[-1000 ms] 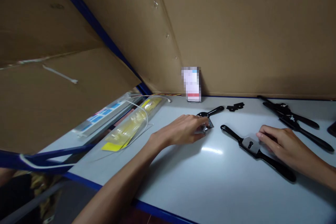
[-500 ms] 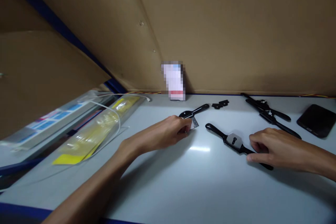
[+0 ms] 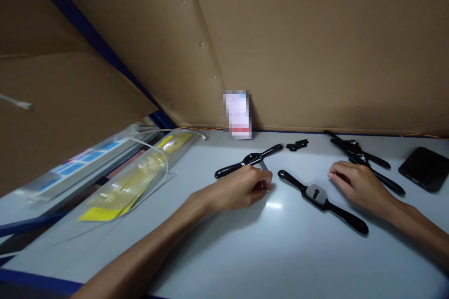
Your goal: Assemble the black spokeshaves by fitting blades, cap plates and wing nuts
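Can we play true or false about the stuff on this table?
1. A dark phone lies at the right end of the table. True.
2. The right hand holds the phone. False: it rests on the table, apart from the phone.
3. The left hand is right beside a black two-handled tool. True.
4. The tool with a grey plate stands upright. False: it lies flat between the two hands.
5. The yellow packet lies at the right edge. False: it lies at the left, inside clear plastic.
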The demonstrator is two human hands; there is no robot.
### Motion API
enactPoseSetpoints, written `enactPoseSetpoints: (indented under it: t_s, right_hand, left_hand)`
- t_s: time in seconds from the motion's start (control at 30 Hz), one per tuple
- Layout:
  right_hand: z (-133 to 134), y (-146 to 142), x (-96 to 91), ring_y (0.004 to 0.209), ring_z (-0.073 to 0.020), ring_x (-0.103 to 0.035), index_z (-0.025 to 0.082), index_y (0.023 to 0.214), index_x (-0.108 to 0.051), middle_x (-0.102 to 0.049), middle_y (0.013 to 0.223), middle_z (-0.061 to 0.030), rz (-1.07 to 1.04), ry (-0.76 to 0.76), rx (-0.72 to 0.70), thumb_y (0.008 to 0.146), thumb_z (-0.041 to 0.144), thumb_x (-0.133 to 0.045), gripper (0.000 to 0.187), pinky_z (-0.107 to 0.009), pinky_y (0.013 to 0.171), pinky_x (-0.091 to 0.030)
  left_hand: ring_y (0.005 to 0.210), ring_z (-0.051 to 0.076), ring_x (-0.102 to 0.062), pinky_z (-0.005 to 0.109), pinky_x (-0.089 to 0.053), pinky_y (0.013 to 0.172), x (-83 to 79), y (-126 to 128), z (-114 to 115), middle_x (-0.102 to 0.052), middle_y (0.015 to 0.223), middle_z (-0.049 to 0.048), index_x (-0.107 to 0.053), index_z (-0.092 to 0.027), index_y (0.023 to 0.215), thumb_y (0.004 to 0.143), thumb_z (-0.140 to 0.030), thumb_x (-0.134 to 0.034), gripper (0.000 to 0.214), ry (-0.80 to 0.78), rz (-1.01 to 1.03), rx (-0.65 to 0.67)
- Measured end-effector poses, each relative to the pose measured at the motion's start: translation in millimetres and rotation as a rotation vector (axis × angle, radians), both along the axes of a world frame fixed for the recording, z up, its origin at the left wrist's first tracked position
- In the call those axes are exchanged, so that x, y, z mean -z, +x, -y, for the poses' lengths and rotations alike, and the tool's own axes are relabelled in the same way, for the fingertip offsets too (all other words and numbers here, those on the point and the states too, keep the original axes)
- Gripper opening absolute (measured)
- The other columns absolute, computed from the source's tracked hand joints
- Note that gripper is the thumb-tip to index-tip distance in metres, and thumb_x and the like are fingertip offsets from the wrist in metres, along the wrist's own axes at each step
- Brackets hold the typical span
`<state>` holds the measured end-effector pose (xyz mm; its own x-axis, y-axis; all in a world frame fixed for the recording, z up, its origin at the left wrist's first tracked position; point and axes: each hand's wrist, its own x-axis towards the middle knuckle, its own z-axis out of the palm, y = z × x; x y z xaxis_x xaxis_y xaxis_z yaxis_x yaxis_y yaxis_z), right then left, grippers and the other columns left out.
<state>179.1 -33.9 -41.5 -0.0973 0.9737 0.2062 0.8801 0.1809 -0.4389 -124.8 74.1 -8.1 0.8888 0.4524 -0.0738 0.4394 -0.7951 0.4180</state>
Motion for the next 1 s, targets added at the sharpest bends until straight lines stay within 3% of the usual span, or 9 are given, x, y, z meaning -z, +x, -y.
enactPoseSetpoints:
  t_s: [0.2,0.37,0.47,0.67,0.73,0.83,1.0]
  right_hand:
    - [-5,3,6.4,0.072,-0.0196,-0.059,0.022,0.082,-0.059,-0.067,0.082,-0.0030,0.045,-0.001,0.054,0.098,0.032,-0.046,0.022,-0.034,0.069,-0.040]
    - [-19,-4,-0.6,0.072,-0.0205,-0.060,0.022,0.080,-0.060,-0.067,0.078,-0.0035,0.128,0.001,0.065,0.094,0.030,-0.049,0.021,-0.033,0.067,-0.040]
    - [-39,-9,-10.7,0.077,-0.0226,-0.062,0.021,0.084,-0.065,-0.068,0.089,-0.0071,0.192,0.008,0.045,0.094,0.030,-0.049,0.021,-0.034,0.072,-0.041]
    - [-104,-22,-19.8,0.098,-0.0280,-0.065,0.019,0.111,-0.069,-0.067,0.117,-0.0159,0.223,0.010,0.067,0.095,0.033,-0.056,0.024,-0.036,0.084,-0.044]
    - [-123,-24,-19.2,0.099,-0.0272,-0.065,0.019,0.104,-0.070,-0.069,0.114,-0.0150,0.205,-0.019,0.057,0.092,0.032,-0.062,0.019,-0.035,0.084,-0.044]
    - [-136,-27,-19.2,0.085,-0.0230,-0.065,0.020,0.085,-0.068,-0.072,0.090,-0.0087,0.161,-0.102,0.013,0.086,0.029,-0.068,0.010,-0.031,0.073,-0.044]
    - [-127,-46,-20.1,0.062,-0.0168,-0.057,0.022,0.070,-0.062,-0.064,0.064,-0.0002,0.032,-0.235,-0.070,0.079,0.035,-0.073,0.020,-0.029,0.058,-0.038]
  left_hand:
    - [0.059,0.015,-0.046,0.029,-0.033,0.057,2.2,1,4,-0.058,0.069,0.0025,-0.056,-0.019,0.080,0.088,-0.015,-0.046,0.013,0.086,0.054,0.029]
    - [0.061,0.017,-0.051,0.030,-0.033,0.056,7.1,0,1,-0.060,0.070,0.0042,-0.059,-0.019,0.083,0.086,-0.015,-0.047,0.013,0.132,0.097,0.049]
    - [0.063,0.018,-0.054,0.031,-0.033,0.056,9.2,0,0,-0.062,0.072,0.0054,-0.061,-0.019,0.085,0.085,-0.015,-0.048,0.013,0.143,0.090,0.056]
    - [0.062,0.018,-0.054,0.031,-0.033,0.055,7.7,0,-1,-0.064,0.071,0.0060,-0.062,-0.019,0.082,0.083,-0.015,-0.048,0.015,0.129,0.115,0.061]
    - [0.061,0.018,-0.054,0.031,-0.033,0.055,8.2,0,-1,-0.064,0.071,0.0062,-0.062,-0.019,0.081,0.081,-0.014,-0.048,0.014,0.120,0.120,0.065]
    - [0.060,0.018,-0.054,0.031,-0.032,0.054,11.0,0,-2,-0.065,0.071,0.0065,-0.060,-0.019,0.079,0.079,-0.012,-0.049,0.013,0.137,0.140,0.081]
    - [0.059,0.018,-0.053,0.032,-0.031,0.054,12.3,0,-1,-0.064,0.070,0.0055,-0.056,-0.020,0.076,0.078,-0.009,-0.050,0.013,0.153,0.131,0.080]
